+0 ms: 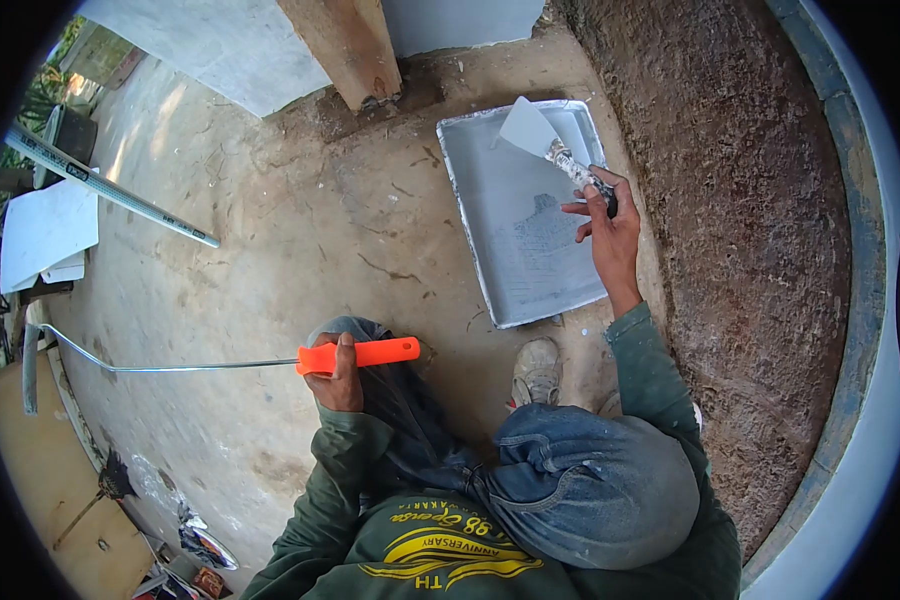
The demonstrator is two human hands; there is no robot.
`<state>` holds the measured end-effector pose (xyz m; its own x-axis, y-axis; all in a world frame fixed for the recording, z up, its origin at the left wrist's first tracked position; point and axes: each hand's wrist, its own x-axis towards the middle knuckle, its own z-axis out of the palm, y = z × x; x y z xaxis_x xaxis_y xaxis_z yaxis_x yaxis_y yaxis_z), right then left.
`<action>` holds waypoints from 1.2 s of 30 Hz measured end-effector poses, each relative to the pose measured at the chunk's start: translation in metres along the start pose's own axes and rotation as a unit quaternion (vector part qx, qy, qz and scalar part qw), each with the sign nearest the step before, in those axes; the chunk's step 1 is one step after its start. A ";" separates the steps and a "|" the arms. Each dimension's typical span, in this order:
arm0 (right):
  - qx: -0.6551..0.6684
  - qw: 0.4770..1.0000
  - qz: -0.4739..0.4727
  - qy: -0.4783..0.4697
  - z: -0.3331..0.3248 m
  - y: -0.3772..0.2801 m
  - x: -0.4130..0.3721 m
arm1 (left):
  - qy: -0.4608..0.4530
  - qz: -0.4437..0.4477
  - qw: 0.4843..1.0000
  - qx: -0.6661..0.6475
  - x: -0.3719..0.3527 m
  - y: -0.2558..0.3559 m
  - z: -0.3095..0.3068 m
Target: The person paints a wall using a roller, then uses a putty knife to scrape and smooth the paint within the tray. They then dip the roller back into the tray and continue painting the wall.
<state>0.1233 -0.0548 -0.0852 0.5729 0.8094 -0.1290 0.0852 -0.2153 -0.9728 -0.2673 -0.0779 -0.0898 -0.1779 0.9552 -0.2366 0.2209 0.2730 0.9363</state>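
My left hand (338, 378) grips the orange handle of a paint roller (360, 355). Its long wire frame runs left to the roller sleeve (30, 368) at the far left. My right hand (606, 225) holds a putty knife (542, 138) by its paint-crusted handle, the wide blade over the far end of a grey paint tray (480, 230). The tray lies on the dirty concrete floor, coated in pale grey paint. I squat, with my jeans-clad knees and one shoe (537, 370) below the tray.
A wooden post (355, 50) stands behind the tray against a pale wall. A rough brown wall (750, 230) curves along the right. A long pole (110, 190), white boards (45, 235) and a brush (110, 485) lie at the left.
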 end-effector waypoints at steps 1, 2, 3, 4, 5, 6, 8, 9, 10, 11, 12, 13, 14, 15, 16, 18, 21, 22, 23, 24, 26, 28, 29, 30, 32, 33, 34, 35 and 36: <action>-0.028 0.999 -0.034 -0.002 -0.001 -0.004 0.000 | -0.002 0.007 1.000 0.001 0.000 0.000 0.000; -0.028 0.999 -0.035 -0.002 -0.002 -0.009 0.000 | -0.002 0.008 1.000 0.000 0.000 0.000 0.000; -0.054 0.997 -0.055 0.000 -0.004 -0.013 0.000 | -0.003 0.011 1.000 0.003 0.000 -0.001 -0.001; -0.080 0.994 -0.075 0.002 -0.005 -0.015 0.000 | -0.003 0.014 1.000 0.006 0.000 -0.001 -0.001; -0.080 0.994 -0.076 0.001 -0.007 -0.014 0.001 | -0.003 0.015 1.000 0.006 0.000 -0.002 -0.001; -0.102 0.992 -0.075 0.006 -0.011 -0.011 0.003 | -0.003 0.015 1.000 0.008 0.000 -0.002 -0.002; -0.125 0.989 -0.075 0.009 -0.019 -0.001 0.007 | -0.003 0.015 1.000 0.008 0.001 -0.001 -0.001; -0.119 0.992 -0.043 0.019 -0.023 0.007 0.010 | -0.006 0.014 1.000 0.010 0.001 0.000 -0.002; -0.113 0.993 -0.009 0.029 -0.027 0.014 0.012 | -0.010 0.012 1.000 0.011 0.000 0.001 -0.002; -0.113 0.993 -0.009 0.028 -0.031 0.019 0.015 | -0.009 0.012 1.000 0.012 0.000 0.002 -0.002; -0.087 0.994 0.051 0.040 -0.034 0.024 0.017 | -0.010 0.007 1.000 0.005 -0.001 0.003 -0.001; -0.062 0.991 0.111 0.052 -0.037 0.030 0.018 | -0.011 0.003 1.000 -0.001 -0.001 0.004 -0.001; -0.061 0.991 0.112 0.051 -0.037 0.035 0.019 | -0.011 0.002 1.000 0.000 -0.001 0.003 -0.001; -0.039 0.989 0.134 0.044 -0.038 0.039 0.019 | -0.008 0.007 1.000 0.010 0.000 0.002 -0.001; -0.018 0.987 0.156 0.038 -0.038 0.045 0.020 | -0.007 0.012 1.000 0.020 0.000 0.001 -0.001; -0.007 0.986 0.165 0.027 -0.028 0.051 0.019 | -0.009 0.007 1.000 0.015 0.000 0.003 0.000; 0.024 0.983 0.181 0.007 -0.010 0.063 0.017 | -0.014 0.002 1.000 0.020 0.001 0.002 -0.001; 0.062 0.980 0.190 0.006 -0.004 0.067 0.017 | -0.016 0.002 0.999 0.029 0.001 0.002 -0.002; 0.101 0.975 0.198 0.004 0.001 0.069 0.017 | -0.016 0.002 0.999 0.030 0.001 0.002 -0.001; 0.124 0.970 0.208 0.002 0.006 0.070 0.017 | -0.012 0.009 0.999 0.031 0.001 0.003 0.000; 0.149 0.967 0.208 0.004 0.017 0.073 0.018 | -0.010 0.016 0.999 0.032 0.002 0.003 0.001; 0.183 0.960 0.211 -0.001 0.027 0.075 0.019 | 0.001 0.013 1.000 0.018 0.002 0.002 0.004; 0.183 0.960 0.211 0.001 0.032 0.076 0.020 | -0.001 0.013 1.000 0.019 0.002 0.002 0.004; 0.198 0.958 0.209 -0.004 0.037 0.076 0.022 | 0.000 0.013 1.000 0.024 0.002 0.002 0.004; 0.217 0.952 0.214 -0.008 0.043 0.078 0.021 | 0.001 0.014 0.999 0.029 0.002 0.002 0.003; 0.217 0.952 0.215 -0.008 0.043 0.078 0.020 | 0.003 0.013 1.000 0.028 0.001 0.002 0.003; 0.233 0.949 0.213 -0.011 0.043 0.079 0.019 | 0.006 0.013 1.000 0.025 0.001 0.002 0.004; 0.249 0.945 0.212 -0.015 0.043 0.078 0.019 | 0.006 0.013 1.000 0.024 0.002 0.001 0.004; 0.248 0.945 0.212 -0.015 0.042 0.078 0.019 | 0.001 0.014 1.000 0.024 0.002 0.000 0.003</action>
<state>0.1063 -0.0333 -0.1715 0.4465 0.7242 -0.5256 -0.5445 -0.2462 -0.8018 -0.2651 -0.0756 -0.0907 -0.1721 0.9625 -0.2096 0.2719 0.2510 0.9290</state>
